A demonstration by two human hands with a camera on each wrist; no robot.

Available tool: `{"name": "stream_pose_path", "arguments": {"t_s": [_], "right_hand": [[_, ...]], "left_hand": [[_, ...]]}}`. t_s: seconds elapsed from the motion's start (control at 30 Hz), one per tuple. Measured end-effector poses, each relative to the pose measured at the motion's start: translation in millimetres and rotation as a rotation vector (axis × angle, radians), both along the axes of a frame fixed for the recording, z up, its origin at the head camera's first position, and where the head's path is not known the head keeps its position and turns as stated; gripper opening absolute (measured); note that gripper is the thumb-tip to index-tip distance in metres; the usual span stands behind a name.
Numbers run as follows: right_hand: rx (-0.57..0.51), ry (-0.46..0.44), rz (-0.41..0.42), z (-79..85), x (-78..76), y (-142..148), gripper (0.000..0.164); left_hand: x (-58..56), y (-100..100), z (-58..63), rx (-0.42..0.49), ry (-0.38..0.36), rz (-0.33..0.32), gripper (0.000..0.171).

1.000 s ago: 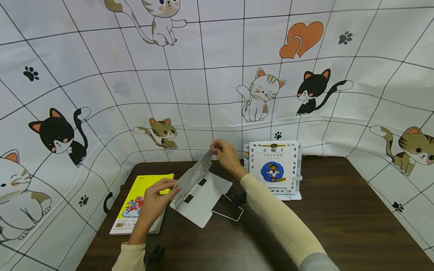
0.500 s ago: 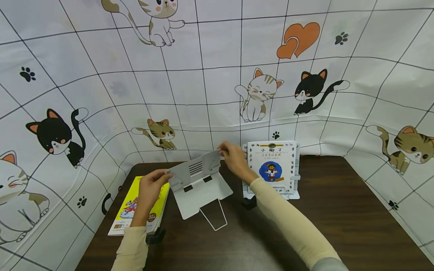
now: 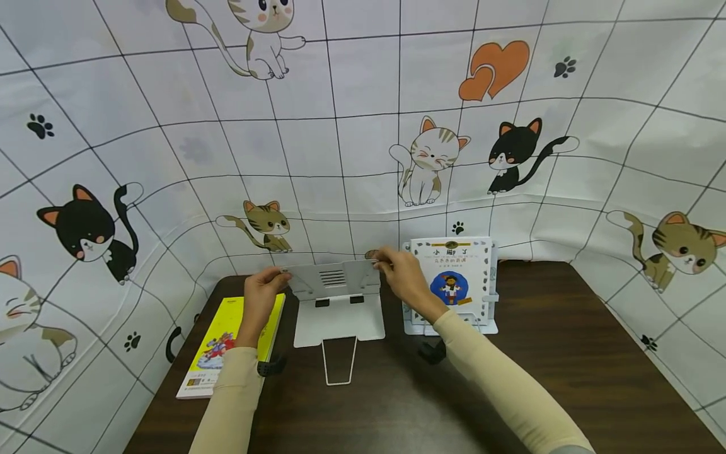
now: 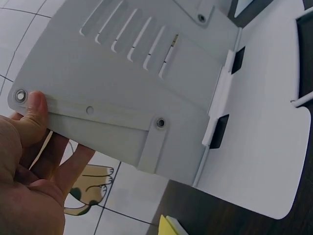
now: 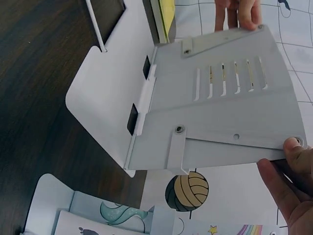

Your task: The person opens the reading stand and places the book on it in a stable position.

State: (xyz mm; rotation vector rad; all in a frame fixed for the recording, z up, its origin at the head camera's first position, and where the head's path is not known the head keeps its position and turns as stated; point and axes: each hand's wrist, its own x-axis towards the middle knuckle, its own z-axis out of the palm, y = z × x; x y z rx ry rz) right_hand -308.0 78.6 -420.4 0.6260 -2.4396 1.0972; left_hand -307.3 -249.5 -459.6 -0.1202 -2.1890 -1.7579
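A white metal book stand (image 3: pixel 340 321) faces me in the middle of the dark table, its slotted back panel (image 3: pixel 306 284) tilted up from the flat base. A wire loop (image 3: pixel 339 383) sticks out at the front. My left hand (image 3: pixel 261 299) pinches the panel's upper left corner, thumb over a rivet in the left wrist view. With thumb and fingers, my right hand (image 3: pixel 407 277) pinches the upper right corner. Two black pads (image 5: pixel 132 119) sit along the hinge, and flat riveted arms (image 4: pixel 98 111) run down the panel's sides.
To the left lies a thick yellow-covered book (image 3: pixel 227 321), partly behind my left forearm. Another stand (image 3: pixel 492 315) at the right holds an upright white picture book (image 3: pixel 450 277). A cat-print cloth (image 3: pixel 340 157) hangs behind the table (image 3: pixel 510 366).
The book stand has turned from a skewed angle to face me squarely, its wire loop swinging leftward to the front. Both hands have kept hold of the panel's corners.
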Motion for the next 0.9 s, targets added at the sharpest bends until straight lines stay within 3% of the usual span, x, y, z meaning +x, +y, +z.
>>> {"name": "stream_pose_path", "arguments": {"t_s": [0.27, 0.57, 0.7, 0.77, 0.83, 0.9], "right_hand": [[-0.026, -0.003, -0.006, 0.8, 4.4, 5.8, 0.012], [-0.089, 0.015, -0.040, 0.8, 8.2, 6.3, 0.014], [-0.155, 0.154, -0.078, -4.0, 20.4, 0.5, 0.010], [-0.133, 0.259, -0.074, -7.6, 29.8, -5.4, 0.008], [-0.080, 0.313, -0.025, -12.5, 40.6, -12.6, 0.009], [-0.011, 0.310, 0.047, -19.0, 50.6, -20.2, 0.009]], "left_hand": [[-16.1, 7.4, 0.4, 0.054, 0.011, -0.036, 0.019], [-20.3, 12.4, 4.2, 0.078, -0.033, -0.039, 0.020], [-21.3, 12.5, 3.3, 0.071, -0.025, -0.031, 0.018], [-22.1, 12.2, 2.4, 0.069, -0.023, -0.027, 0.017], [-22.4, 12.2, 1.6, 0.079, -0.024, -0.026, 0.016], [-22.7, 11.7, 1.6, 0.084, -0.026, -0.026, 0.018]]}}
